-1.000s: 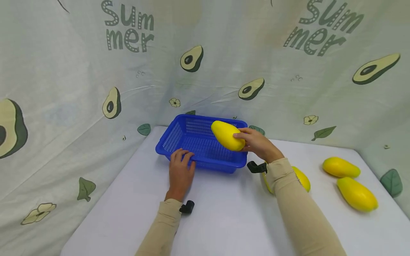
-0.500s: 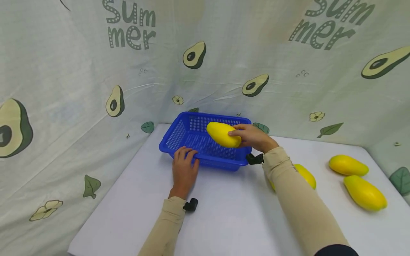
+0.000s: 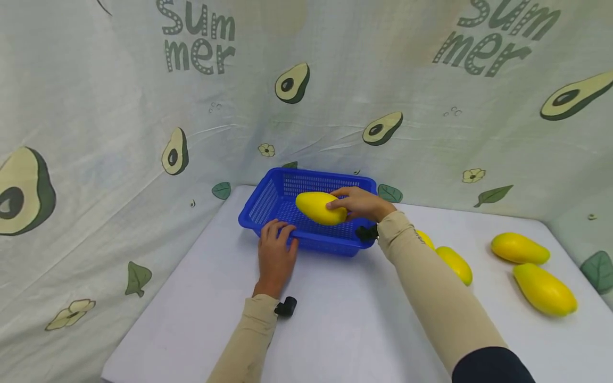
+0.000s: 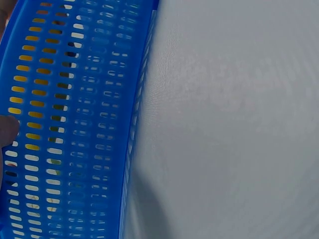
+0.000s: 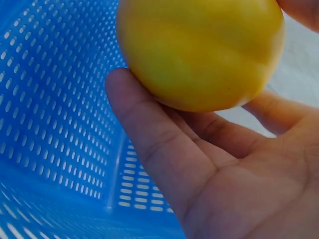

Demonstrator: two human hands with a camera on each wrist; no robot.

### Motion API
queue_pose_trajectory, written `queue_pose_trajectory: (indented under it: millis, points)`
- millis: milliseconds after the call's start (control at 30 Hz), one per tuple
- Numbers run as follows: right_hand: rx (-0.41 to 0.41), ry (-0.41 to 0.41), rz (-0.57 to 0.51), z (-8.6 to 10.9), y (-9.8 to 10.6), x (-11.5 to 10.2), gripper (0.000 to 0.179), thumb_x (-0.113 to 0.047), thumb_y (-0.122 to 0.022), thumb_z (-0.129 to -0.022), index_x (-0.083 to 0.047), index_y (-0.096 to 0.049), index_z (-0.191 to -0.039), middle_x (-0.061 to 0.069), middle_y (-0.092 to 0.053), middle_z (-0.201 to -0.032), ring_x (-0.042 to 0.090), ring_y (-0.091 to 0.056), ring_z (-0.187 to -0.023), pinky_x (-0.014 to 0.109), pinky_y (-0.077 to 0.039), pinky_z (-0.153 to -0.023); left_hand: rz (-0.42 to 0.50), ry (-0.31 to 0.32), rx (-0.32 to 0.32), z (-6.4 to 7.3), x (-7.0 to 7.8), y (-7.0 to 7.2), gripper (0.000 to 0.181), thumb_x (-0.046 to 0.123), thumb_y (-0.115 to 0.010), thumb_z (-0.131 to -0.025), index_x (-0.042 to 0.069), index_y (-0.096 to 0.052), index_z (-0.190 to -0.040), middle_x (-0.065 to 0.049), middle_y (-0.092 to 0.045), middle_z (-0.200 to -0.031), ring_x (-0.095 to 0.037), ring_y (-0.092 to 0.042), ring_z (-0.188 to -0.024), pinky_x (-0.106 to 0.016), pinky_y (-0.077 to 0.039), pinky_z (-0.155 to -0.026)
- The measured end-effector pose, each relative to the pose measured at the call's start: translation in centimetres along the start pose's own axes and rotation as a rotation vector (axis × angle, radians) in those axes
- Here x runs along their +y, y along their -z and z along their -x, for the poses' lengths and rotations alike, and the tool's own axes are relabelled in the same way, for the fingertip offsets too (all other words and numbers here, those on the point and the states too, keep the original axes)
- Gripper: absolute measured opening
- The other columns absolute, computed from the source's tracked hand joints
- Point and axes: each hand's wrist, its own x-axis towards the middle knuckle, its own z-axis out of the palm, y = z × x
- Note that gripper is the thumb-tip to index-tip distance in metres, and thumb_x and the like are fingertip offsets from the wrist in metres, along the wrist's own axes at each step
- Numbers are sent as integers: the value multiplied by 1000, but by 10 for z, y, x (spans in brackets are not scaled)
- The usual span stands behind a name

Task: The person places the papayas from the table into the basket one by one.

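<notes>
A smooth yellow papaya [image 3: 316,207] is held in my right hand [image 3: 362,205], over the inside of the blue plastic basket [image 3: 330,243]. In the right wrist view my fingers curl around the rounded end of the papaya [image 5: 199,55], with the basket's slotted wall [image 5: 60,109] behind. My left hand [image 3: 276,260] grips the basket's near rim, fingers over the edge. Its thumb [image 4: 7,130] presses the outer side wall in the left wrist view, where yellow shows through the slots. Part of the basket's floor is hidden behind the papaya and my right hand.
On the white table [image 3: 335,319], two papayas lie at the right, one farther back [image 3: 519,248] and one nearer [image 3: 545,290]. Beside my right sleeve is another papaya [image 3: 454,264], with more yellow partly hidden behind the sleeve. A printed cloth [image 3: 335,106] hangs behind.
My right hand has carried the papaya leftward and lower over the basket. The left hand keeps its place on the rim. The head view has shifted slightly.
</notes>
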Motion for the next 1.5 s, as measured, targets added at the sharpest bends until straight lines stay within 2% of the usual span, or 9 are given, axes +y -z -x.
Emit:
queue_pose_trajectory:
  millis: [167, 367, 600, 867, 1133, 1367, 1500]
  points:
    - [-33, 1, 99, -7, -4, -1, 67, -36, -73, -91, -9, -46, -147, 13, -46, -143, 32, -55, -119, 50, -50, -99, -3, 15, -32, -2, 2, 0, 25, 12, -77, -87, 12, -71, -112, -9, -61, -122, -29, -43, -133, -52, -41, -105]
    - [-59, -7, 204, -14, -11, -3, 67, -36, -74, -90, -11, -49, -147, 12, -47, -145, 30, -55, -120, 44, -54, -93, -12, 18, -43, -1, 5, 0, 26, 13, -77, -88, 12, -71, -113, -8, -60, -122, -29, -42, -133, -51, -39, -107]
    - [-103, 17, 252, -20, -20, -10, 68, -35, -73, -91, -8, -47, -147, 13, -51, -139, 30, -57, -115, 43, -54, -93, -20, 37, -60, -2, 5, 1, 27, 15, -75, -90, 14, -70, -117, -7, -59, -125, -26, -39, -136, -49, -37, -110]
    - [-134, 48, 329, -31, -26, -14, 67, -36, -72, -91, -6, -48, -146, 13, -54, -136, 29, -58, -113, 44, -55, -92, -30, 31, -43, -2, 4, 1, 29, 14, -77, -88, 11, -70, -116, -9, -60, -123, -28, -41, -134, -51, -38, -110]
    - [-190, 40, 338, -39, -34, -16, 65, -35, -72, -92, -9, -49, -146, 12, -51, -139, 27, -57, -115, 43, -54, -93, -36, 7, -38, -1, 4, -2, 28, 15, -77, -88, 11, -70, -115, -8, -59, -122, -29, -43, -131, -51, -40, -107]
    - [-223, 35, 372, -47, -42, -16, 61, -35, -74, -90, -11, -54, -142, 11, -56, -131, 27, -58, -111, 46, -52, -96, -43, 34, -56, -1, 5, 0, 28, 16, -77, -89, 12, -70, -115, -7, -58, -123, -28, -40, -134, -51, -38, -109]
    - [-230, 37, 399, -50, -44, -17, 63, -34, -74, -90, -13, -52, -144, 10, -54, -133, 27, -57, -113, 46, -52, -98, -48, 19, -32, -1, 4, 2, 28, 15, -79, -87, 11, -70, -113, -8, -60, -122, -29, -43, -132, -53, -41, -106]
